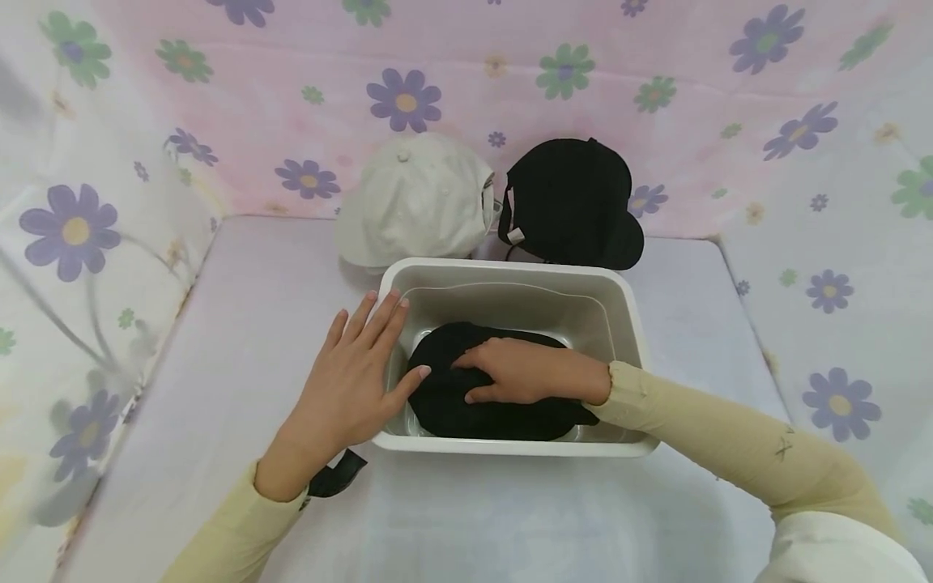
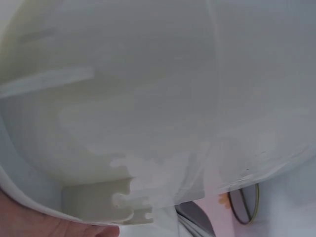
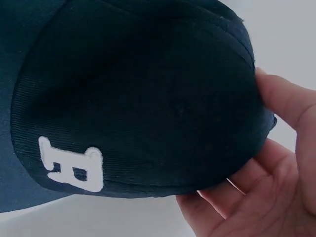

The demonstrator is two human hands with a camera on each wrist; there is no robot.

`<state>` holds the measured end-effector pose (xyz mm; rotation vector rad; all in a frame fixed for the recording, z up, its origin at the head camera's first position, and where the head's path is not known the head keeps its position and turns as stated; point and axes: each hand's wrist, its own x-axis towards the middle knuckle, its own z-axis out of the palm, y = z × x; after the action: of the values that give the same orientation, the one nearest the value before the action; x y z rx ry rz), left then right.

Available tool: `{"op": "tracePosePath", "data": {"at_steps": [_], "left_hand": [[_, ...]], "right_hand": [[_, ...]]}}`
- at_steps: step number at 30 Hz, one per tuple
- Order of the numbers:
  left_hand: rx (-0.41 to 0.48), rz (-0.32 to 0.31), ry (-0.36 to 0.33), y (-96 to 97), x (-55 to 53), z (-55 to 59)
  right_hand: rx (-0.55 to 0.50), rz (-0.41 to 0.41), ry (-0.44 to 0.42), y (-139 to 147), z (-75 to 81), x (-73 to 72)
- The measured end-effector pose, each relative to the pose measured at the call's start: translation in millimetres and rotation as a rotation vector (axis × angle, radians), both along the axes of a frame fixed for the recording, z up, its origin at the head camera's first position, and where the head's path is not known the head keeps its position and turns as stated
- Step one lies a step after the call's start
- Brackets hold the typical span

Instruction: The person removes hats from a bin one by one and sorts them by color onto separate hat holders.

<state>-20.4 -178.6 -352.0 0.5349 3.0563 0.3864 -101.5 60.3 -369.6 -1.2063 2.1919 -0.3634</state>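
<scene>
My left hand (image 1: 350, 380) lies along the left rim of a white plastic bin (image 1: 510, 447), fingers straight and thumb reaching over the edge. In the left wrist view the bin's pale wall (image 2: 148, 98) fills most of the picture, with part of the hand (image 2: 54, 222) at the lower left. A black cap (image 1: 445, 405) sits inside the bin. My right hand (image 1: 521, 371) is down in the bin on this cap. Seen from the right wrist, thumb and curled fingers of the hand (image 3: 266, 163) hold the crown of the dark cap (image 3: 158, 98), which bears a white letter (image 3: 91, 173).
Behind the bin, a white cap (image 1: 419, 202) stands at left and another black cap (image 1: 572, 202) at right, both close to the far rim. A pale cloth (image 1: 262, 283) covers the table. Flowered fabric (image 1: 466, 48) walls off the back and sides.
</scene>
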Motion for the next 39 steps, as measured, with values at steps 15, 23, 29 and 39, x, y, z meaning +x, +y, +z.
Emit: {"op": "tracePosePath", "data": {"at_steps": [15,23,29,39], "left_hand": [[-0.007,0.009,0.001,2.5,1.1,3.1],[-0.010,0.007,-0.008,2.7,0.5,2.3],[-0.001,0.011,-0.001,2.3,0.5,1.2],[0.029,0.015,-0.004,2.6,0.8,-1.0]], "right_hand": [[-0.153,0.020,-0.083,12,14.5,-10.9],[-0.243,0.049,-0.104,25,24.9,-13.9],[-0.243,0.017,-0.104,33,33.1,-13.1],[-0.273,-0.014,-0.112,51,47.6,-11.9]]}}
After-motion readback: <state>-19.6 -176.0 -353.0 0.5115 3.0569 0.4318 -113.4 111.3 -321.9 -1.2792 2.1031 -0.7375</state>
